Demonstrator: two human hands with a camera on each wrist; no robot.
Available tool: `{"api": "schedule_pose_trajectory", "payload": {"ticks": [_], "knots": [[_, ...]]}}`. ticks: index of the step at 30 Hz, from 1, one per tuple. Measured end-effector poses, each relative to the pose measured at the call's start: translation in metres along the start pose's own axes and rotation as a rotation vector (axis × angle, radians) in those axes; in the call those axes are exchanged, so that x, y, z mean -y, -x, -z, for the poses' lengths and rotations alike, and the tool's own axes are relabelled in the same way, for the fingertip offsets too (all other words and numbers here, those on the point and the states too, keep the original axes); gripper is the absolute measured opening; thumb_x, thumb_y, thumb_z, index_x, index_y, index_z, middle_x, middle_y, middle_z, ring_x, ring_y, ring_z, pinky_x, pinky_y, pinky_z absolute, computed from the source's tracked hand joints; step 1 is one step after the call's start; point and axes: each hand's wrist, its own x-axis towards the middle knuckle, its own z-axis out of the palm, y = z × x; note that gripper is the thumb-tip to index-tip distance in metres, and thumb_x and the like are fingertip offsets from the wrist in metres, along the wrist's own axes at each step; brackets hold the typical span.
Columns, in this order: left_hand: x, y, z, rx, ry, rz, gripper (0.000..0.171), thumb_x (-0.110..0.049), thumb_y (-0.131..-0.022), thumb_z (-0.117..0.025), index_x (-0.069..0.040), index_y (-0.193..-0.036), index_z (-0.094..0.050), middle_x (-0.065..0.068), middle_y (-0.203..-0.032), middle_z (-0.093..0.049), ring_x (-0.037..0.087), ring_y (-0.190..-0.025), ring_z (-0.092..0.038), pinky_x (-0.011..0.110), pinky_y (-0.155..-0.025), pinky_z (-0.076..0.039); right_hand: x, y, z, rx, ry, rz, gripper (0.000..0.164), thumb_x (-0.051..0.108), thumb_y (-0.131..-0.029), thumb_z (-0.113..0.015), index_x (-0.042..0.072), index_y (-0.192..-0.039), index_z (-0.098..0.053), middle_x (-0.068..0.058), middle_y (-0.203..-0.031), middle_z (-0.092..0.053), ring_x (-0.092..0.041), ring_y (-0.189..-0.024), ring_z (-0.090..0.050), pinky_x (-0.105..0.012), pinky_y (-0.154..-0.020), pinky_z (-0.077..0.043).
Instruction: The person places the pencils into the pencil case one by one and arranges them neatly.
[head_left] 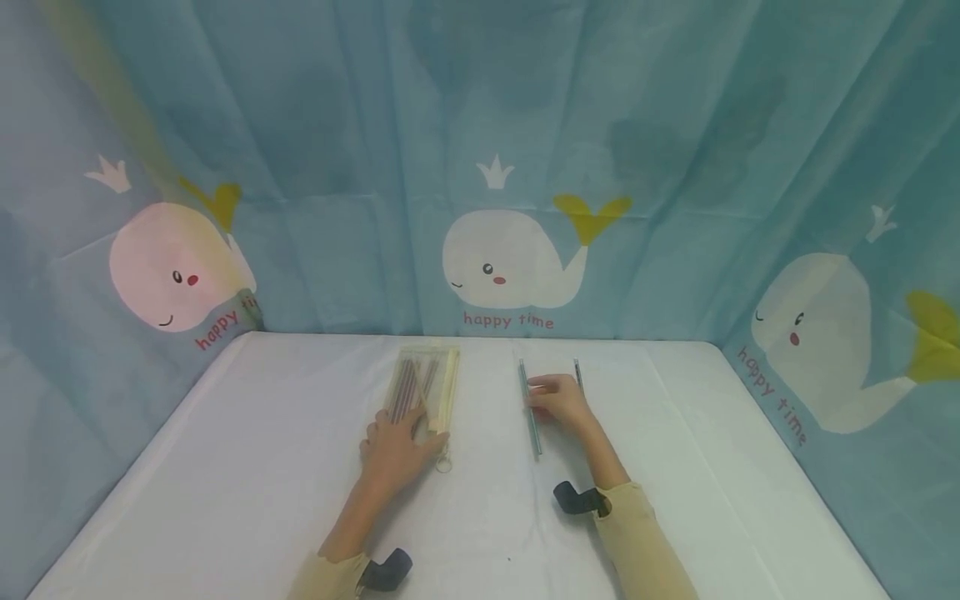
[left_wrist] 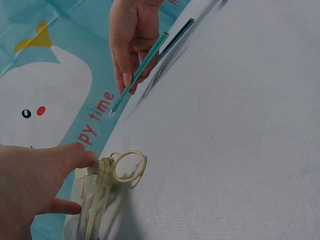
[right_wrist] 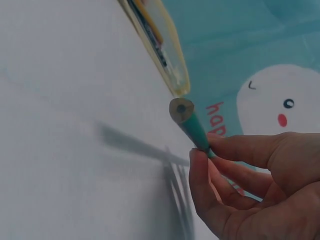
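Note:
In the head view my left hand lies across the near end of a see-through mesh pencil case with a pale yellow zip edge, and grips it between thumb and fingers. Several pencils show inside the case. A gold ring hangs from the zip end by my left thumb. To the right of the case, my right hand pinches a green pencil between thumb and fingertips. In the right wrist view its flat, unsharpened end faces the camera, and the pencil is held above its shadow.
A dark pencil lies just right of my right hand on the white tabletop. Blue curtains with whale prints stand along the back and both sides. Each wrist has a black camera mount at the sleeve.

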Motion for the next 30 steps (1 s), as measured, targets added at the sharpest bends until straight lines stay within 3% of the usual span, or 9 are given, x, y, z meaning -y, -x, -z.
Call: {"api": "schedule_pose_trajectory", "payload": {"ticks": [14,30], "knots": [[-0.002,0.001,0.001,-0.002,-0.004,0.001,0.075,-0.054,-0.094,-0.073,-0.008,-0.15,-0.058,0.033,-0.125,-0.05,0.042,-0.105,-0.048,0.059,-0.087,-0.039,0.016,-0.001,-0.029,0.041,0.022,0.06,0.037,-0.002,-0.093,-0.074,-0.008,-0.129,-0.069,-0.021,-0.111,-0.075,-0.024,-0.089,-0.075,-0.034,-0.079,-0.062],[-0.004,0.001,0.004,0.01,-0.003,0.015,0.076,-0.055,-0.093,-0.073,-0.007,-0.15,-0.058,0.033,-0.128,-0.049,0.043,-0.109,-0.048,0.063,-0.09,-0.038,0.026,-0.005,-0.054,0.094,0.017,0.049,0.038,0.001,-0.092,-0.075,-0.004,-0.13,-0.07,-0.016,-0.105,-0.075,-0.017,-0.081,-0.072,-0.031,-0.077,-0.061]]}}
